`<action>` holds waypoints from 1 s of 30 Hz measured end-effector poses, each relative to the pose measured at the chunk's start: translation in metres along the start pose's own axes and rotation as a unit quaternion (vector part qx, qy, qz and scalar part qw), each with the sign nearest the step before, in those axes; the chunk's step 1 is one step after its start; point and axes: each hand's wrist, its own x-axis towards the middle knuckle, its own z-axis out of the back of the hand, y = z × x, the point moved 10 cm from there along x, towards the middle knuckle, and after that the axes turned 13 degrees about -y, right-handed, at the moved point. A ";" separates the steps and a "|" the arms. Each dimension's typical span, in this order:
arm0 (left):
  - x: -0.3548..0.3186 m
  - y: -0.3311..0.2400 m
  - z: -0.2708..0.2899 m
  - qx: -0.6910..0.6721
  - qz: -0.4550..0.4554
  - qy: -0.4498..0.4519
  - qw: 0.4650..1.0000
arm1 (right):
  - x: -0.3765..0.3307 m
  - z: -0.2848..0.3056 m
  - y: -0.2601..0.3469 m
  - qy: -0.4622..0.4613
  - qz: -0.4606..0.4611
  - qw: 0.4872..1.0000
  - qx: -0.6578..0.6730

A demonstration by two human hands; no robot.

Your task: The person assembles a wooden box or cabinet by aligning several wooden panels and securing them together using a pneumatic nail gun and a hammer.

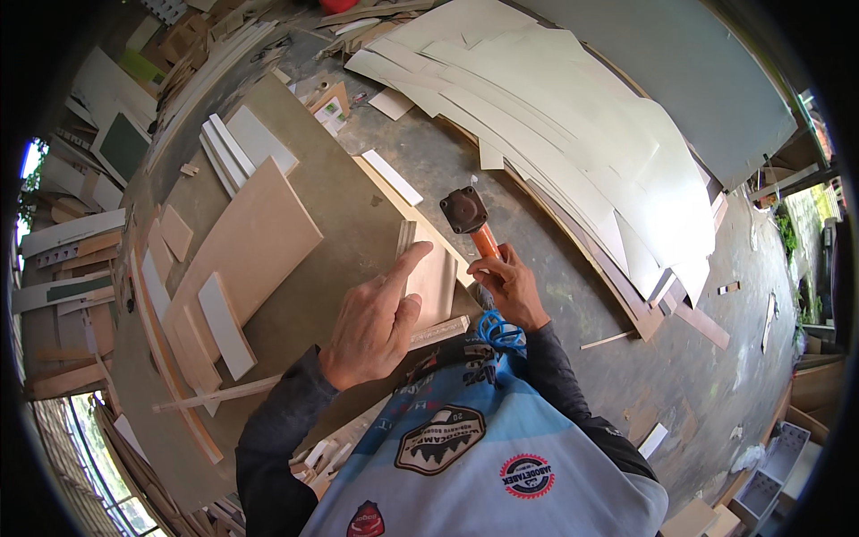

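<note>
My right hand (513, 288) is wrapped round the orange body of an air nailer (464, 211), whose dark bolted cap points up and away from me. A blue coiled air hose (499, 332) hangs below that hand, against my shirt. My left hand (374, 324) is over a small wooden piece (433, 277) at the table's right edge. Its index finger is stretched forward and the thumb stands apart; I cannot tell whether the fingertip touches the wood. Just below the piece lies a short pale strip of board (440, 332).
The worktable (335, 268) carries a large plywood panel (246, 242), white strips (225, 154) and a white-faced board (226, 324). Right of it, a big stack of white sheets (573, 116) lies on the grey floor (698, 376). Leaning boards (72, 242) crowd the far left.
</note>
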 end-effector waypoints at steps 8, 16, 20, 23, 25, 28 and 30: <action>-0.002 0.008 -0.006 -0.079 0.090 -0.003 0.993 | -0.052 0.026 0.053 0.009 0.055 0.990 0.127; -0.007 0.006 -0.020 -0.107 0.154 0.021 0.982 | -0.073 0.006 0.027 -0.039 -0.007 0.983 0.177; -0.005 -0.004 -0.024 -0.091 0.116 0.018 0.989 | -0.076 0.007 0.024 -0.039 0.005 0.984 0.176; -0.003 -0.009 -0.023 -0.083 0.091 0.007 0.992 | -0.079 0.012 0.038 -0.047 0.016 0.988 0.145; 0.001 -0.012 -0.027 -0.079 0.087 0.011 0.993 | -0.081 0.016 0.041 -0.060 0.019 0.988 0.141; 0.001 -0.012 -0.033 -0.085 0.122 0.048 0.988 | -0.090 0.009 0.028 -0.100 0.016 0.979 0.177; 0.001 -0.010 -0.035 -0.105 0.161 0.075 0.978 | -0.096 0.004 0.023 -0.132 0.009 0.973 0.188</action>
